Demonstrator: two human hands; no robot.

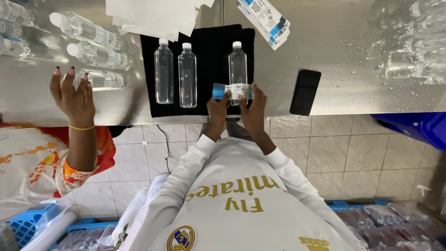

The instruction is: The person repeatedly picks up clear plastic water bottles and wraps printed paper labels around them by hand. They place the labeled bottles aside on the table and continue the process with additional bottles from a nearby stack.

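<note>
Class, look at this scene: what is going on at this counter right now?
A person in a white top stands at a steel counter. Both hands, the left hand and right hand, press a blue and white label against a clear bottle lying on a black mat. Two more unlabelled bottles lie beside it. A co-worker's hand hovers near other bottles on the left. A dark phone lies to the right.

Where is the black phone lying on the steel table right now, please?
In the head view, the black phone lies flat near the steel table's front edge, right of the black mat and the person's right hand.
</note>
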